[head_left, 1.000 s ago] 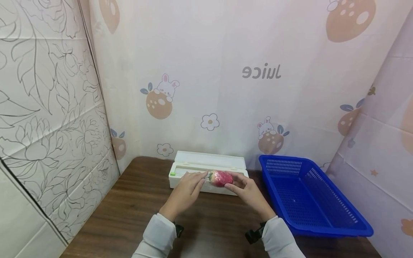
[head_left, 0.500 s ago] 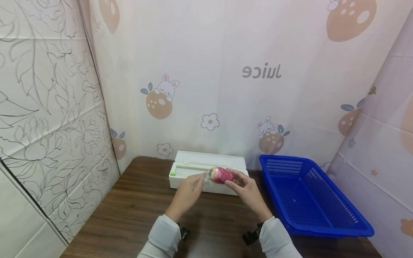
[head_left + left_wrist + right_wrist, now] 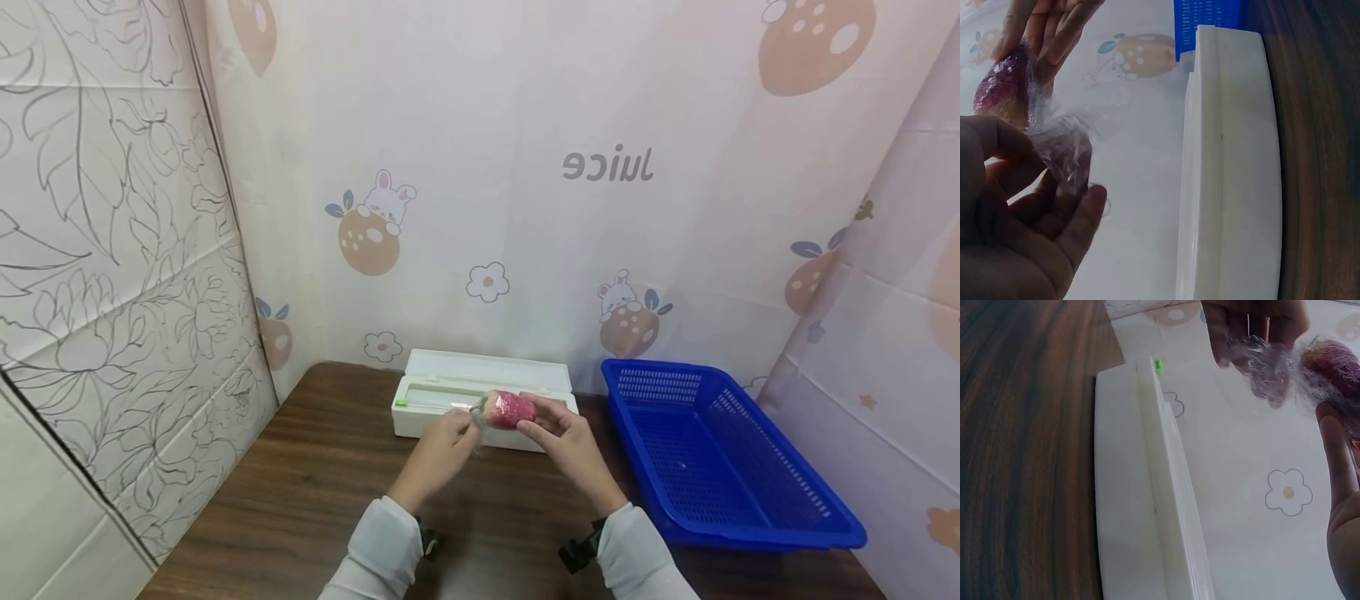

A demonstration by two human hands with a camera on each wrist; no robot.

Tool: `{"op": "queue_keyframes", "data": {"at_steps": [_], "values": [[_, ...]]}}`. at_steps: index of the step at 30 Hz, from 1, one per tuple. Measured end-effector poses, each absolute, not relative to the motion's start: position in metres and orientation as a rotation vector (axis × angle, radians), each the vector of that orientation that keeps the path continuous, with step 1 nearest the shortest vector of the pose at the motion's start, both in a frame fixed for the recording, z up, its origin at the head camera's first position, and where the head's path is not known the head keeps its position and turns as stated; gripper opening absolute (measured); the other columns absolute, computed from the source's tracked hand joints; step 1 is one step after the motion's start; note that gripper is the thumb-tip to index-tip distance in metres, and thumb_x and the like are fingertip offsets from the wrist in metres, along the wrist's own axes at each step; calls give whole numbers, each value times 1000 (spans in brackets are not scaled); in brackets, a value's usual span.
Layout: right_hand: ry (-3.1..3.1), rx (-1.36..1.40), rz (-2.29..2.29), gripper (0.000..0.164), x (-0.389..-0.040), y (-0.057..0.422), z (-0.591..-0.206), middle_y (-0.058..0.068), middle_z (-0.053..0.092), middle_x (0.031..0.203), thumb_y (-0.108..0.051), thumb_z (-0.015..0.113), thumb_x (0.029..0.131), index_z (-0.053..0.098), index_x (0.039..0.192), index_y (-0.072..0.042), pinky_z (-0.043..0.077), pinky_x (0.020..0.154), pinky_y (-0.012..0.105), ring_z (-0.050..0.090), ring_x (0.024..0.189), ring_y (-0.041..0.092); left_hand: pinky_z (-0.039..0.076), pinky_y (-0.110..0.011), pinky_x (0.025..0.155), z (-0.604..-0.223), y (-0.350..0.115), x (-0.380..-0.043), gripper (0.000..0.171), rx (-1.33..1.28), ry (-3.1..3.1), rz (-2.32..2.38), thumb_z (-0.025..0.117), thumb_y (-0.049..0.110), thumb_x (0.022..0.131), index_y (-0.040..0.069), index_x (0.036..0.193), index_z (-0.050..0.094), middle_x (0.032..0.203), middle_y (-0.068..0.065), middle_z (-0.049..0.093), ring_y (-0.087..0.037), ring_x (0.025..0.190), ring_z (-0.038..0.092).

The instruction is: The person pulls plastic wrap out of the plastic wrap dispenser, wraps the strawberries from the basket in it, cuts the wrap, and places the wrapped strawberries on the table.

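Observation:
A red fruit (image 3: 510, 409), pale and greenish at its left end, is held above the table, wrapped in clear plastic film. My right hand (image 3: 572, 446) grips its red end between thumb and fingers. At the greenish end my left hand (image 3: 435, 457) pinches the film's loose tail; the left wrist view shows the crumpled film (image 3: 1063, 150) stretched between the fingers and the fruit. Just behind both hands stands a long white cling film dispenser (image 3: 420, 423), its lid raised and a small green piece at its left end. The fruit partly covers its front.
A blue perforated plastic basket (image 3: 750, 537) stands on the right of the dark wooden table (image 3: 300, 483). Behind the dispenser hangs a printed wall sheet (image 3: 465, 208). Another patterned sheet (image 3: 112, 292) borders the left side.
The left hand has shifted its fingers from beside the fruit to a pinch on the film tail, slightly lower. The fruit rose a little, then moved slightly left in the right hand.

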State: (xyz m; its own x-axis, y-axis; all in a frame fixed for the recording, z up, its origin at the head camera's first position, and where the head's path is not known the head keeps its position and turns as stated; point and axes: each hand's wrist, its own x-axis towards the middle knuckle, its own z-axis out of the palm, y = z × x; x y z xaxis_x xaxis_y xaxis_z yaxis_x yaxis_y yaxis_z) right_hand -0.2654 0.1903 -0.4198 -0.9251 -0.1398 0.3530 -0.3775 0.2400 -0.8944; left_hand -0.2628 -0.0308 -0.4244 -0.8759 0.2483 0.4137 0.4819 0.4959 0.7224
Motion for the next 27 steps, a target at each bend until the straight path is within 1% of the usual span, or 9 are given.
{"op": "queue_keyframes", "data": {"at_steps": [4, 6, 8, 11, 15, 18, 19, 22, 27], "values": [[-2292, 501, 1793, 45, -265, 188, -421, 15, 66, 127, -22, 74, 93, 62, 135, -8, 56, 86, 25, 68, 105, 20, 44, -26, 55, -425, -31, -264, 30, -644, -2525, -1457, 48, 17, 102, 12, 73, 55, 73, 4, 51, -10, 62, 46], [-2289, 498, 1816, 45, -265, 188, -421, 16, 65, 127, -20, 73, 94, 62, 135, -6, 56, 86, 25, 67, 106, 20, 41, -25, 52, -426, -32, -264, 27, -636, -2531, -1535, 49, 17, 101, 10, 77, 59, 69, 4, 49, -10, 58, 43], [-2293, 489, 1830, 44, -264, 187, -421, 17, 65, 128, -20, 72, 94, 62, 135, -5, 55, 87, 25, 67, 107, 20, 39, -24, 50, -427, -32, -265, 24, -613, -2527, -1611, 52, 17, 100, 8, 83, 65, 66, 3, 51, -10, 56, 42], [-2297, 484, 1833, 44, -263, 186, -421, 16, 65, 128, -21, 72, 95, 62, 135, -5, 55, 88, 25, 67, 109, 21, 40, -25, 51, -428, -34, -267, 20, -597, -2497, -1675, 57, 17, 99, 8, 95, 75, 69, 1, 60, -10, 58, 44], [-2294, 496, 1838, 44, -264, 186, -421, 16, 65, 129, -21, 72, 95, 61, 135, -5, 55, 89, 26, 67, 111, 23, 53, -31, 67, -430, -34, -268, 20, -573, -2475, -1662, 65, 22, 97, 8, 105, 78, 89, -1, 74, -11, 75, 60], [-2282, 513, 1855, 43, -265, 185, -422, 16, 65, 128, -19, 71, 95, 61, 135, -5, 55, 89, 27, 67, 111, 23, 56, -40, 83, -430, -33, -269, 23, -548, -2464, -1665, 70, 25, 95, 8, 108, 78, 99, 0, 75, -15, 94, 67], [-2278, 518, 1862, 43, -266, 184, -422, 16, 65, 128, -19, 71, 95, 62, 135, -5, 55, 90, 28, 67, 111, 23, 56, -42, 86, -430, -33, -269, 23, -542, -2457, -1665, 71, 25, 94, 8, 107, 78, 100, -1, 75, -17, 97, 68], [-2270, 543, 1868, 42, -267, 182, -423, 13, 66, 128, -20, 70, 96, 62, 134, -6, 54, 91, 28, 66, 112, 22, 56, -44, 88, -431, -31, -269, 24, -547, -2435, -1639, 74, 24, 92, 7, 108, 76, 102, -2, 75, -20, 100, 69], [-2285, 575, 1823, 39, -266, 180, -423, 9, 67, 128, -21, 70, 96, 64, 133, -10, 52, 94, 27, 64, 116, 20, 57, -38, 85, -435, -25, -270, 32, -553, -2414, -1571, 76, 28, 91, 7, 115, 72, 106, -3, 74, -16, 95, 68]]}}
